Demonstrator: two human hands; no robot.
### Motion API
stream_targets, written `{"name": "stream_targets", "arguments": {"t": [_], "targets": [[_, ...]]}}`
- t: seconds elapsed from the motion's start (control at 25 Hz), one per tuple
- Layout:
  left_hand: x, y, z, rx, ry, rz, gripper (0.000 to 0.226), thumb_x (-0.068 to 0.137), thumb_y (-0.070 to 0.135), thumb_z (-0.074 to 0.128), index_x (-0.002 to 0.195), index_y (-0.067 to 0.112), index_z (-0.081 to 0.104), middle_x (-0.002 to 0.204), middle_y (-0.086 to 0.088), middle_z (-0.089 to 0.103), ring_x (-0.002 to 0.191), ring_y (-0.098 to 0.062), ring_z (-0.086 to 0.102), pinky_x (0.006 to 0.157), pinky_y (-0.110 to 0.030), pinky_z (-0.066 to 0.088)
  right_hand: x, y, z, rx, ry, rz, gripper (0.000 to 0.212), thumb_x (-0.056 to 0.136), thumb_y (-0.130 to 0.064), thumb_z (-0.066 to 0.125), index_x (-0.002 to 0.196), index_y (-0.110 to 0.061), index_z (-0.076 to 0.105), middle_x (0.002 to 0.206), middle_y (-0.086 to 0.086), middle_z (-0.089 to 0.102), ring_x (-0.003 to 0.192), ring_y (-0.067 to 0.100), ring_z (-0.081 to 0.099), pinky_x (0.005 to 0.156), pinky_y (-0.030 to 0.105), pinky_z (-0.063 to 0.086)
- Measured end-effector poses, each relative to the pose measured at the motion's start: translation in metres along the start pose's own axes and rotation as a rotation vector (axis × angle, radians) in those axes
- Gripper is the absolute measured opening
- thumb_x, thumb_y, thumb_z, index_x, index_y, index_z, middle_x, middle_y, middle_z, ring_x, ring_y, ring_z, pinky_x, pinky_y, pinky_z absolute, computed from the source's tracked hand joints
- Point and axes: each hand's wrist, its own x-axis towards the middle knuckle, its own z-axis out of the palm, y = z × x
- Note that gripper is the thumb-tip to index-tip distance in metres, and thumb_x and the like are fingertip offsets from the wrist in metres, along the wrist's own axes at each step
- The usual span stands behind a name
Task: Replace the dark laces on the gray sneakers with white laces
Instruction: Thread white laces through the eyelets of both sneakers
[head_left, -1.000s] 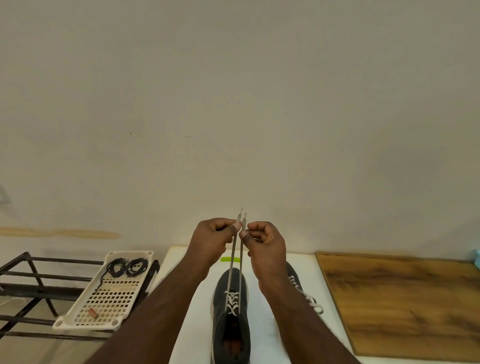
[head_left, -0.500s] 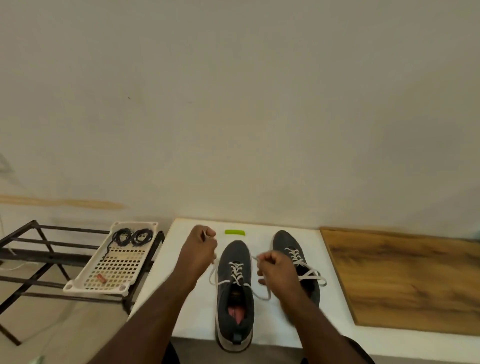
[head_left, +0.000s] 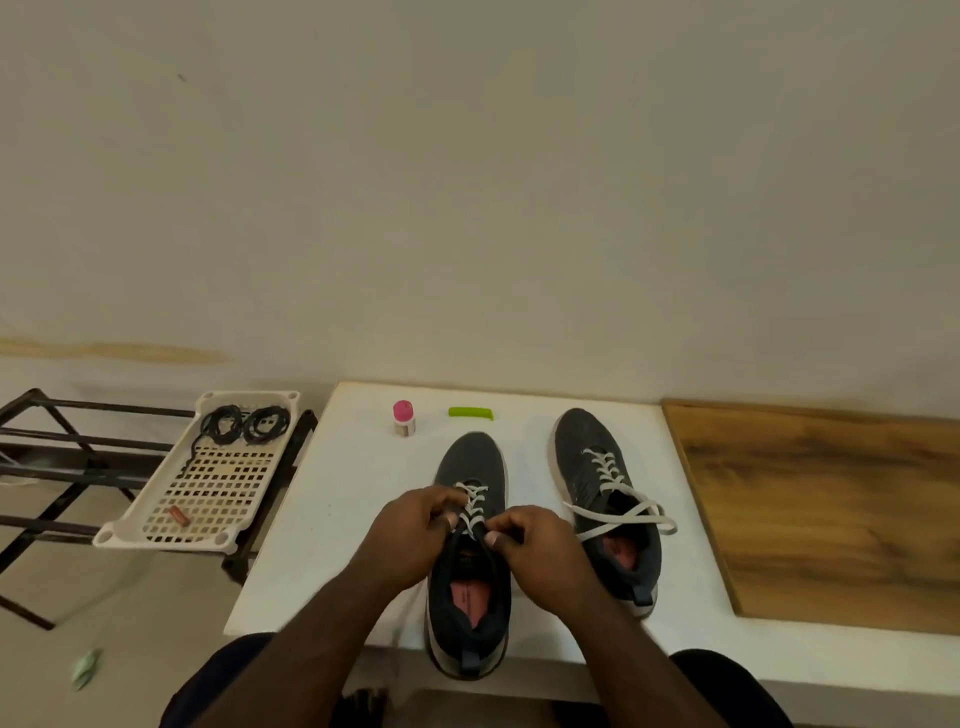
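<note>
So, quick rundown of where this is sitting:

Near sneaker: gray sneaker (head_left: 470, 551) is lying at lower center of the frame, heel hanging a bit over the desk (head_left: 332, 499) edge, white lace (head_left: 474, 506) already crisscrossing its eyelets.

Left hand (head_left: 410, 540): fingers are curling in and pinching the lace at the top eyelets, left side of the tongue.

Right hand (head_left: 540, 556): same deal, thumb and fingers pinching the lace end right beside the other hand.

Other sneaker (head_left: 605, 499): sitting just right of center, white-laced, loose ends (head_left: 623, 517) flopping across its opening.

Dark laces (head_left: 244, 423): coiling in two bundles at the far end of the white tray (head_left: 208, 499), left of frame on the black rack (head_left: 52, 452).

Step, I'd guess: snugging up and tying off the near shoe.

Tip: I'd be pulling both ends evenly, keeping the lace flat, no twists, and steadying the shoe since that heel is overhanging.

Extras: pink-capped bottle (head_left: 403, 418) and green thing (head_left: 470, 413) are sitting by the wall.
</note>
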Motion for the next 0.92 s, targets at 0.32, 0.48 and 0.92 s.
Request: {"name": "stream_targets", "arguments": {"t": [0.32,0.48,0.92], "targets": [[-0.002,-0.013,-0.008,0.014,-0.111,-0.047,0.022,0.094,0.016,0.063,0.110,0.030,0.067,0.097,0.013,0.067,0.093,-0.002,0.062,0.083,-0.020,0.049,0.002,0.003,-0.004,-0.068,-0.068,0.010,0.012,0.097,-0.017,0.056,0.087,-0.023,0.061,0.092,-0.007,0.063,0.083,0.009,0.057,0.067,0.016,0.040],[-0.004,-0.010,-0.006,0.054,-0.095,-0.044,0.018,0.095,0.017,0.061,0.108,0.027,0.069,0.091,0.014,0.068,0.086,-0.002,0.063,0.071,-0.014,0.046,0.002,0.004,-0.004,-0.034,-0.064,0.014,0.009,0.093,-0.017,0.064,0.092,-0.024,0.070,0.091,-0.008,0.068,0.084,0.008,0.062,0.079,0.025,0.052],[-0.005,-0.008,-0.003,0.060,-0.074,-0.036,0.023,0.096,0.014,0.054,0.107,0.027,0.069,0.085,0.012,0.067,0.077,-0.005,0.062,0.060,-0.010,0.040,-0.001,0.000,-0.008,-0.120,-0.092,-0.032,0.026,0.101,-0.013,0.051,0.116,-0.018,0.071,0.116,0.001,0.063,0.095,0.010,0.056,0.086,0.021,0.045]]}}
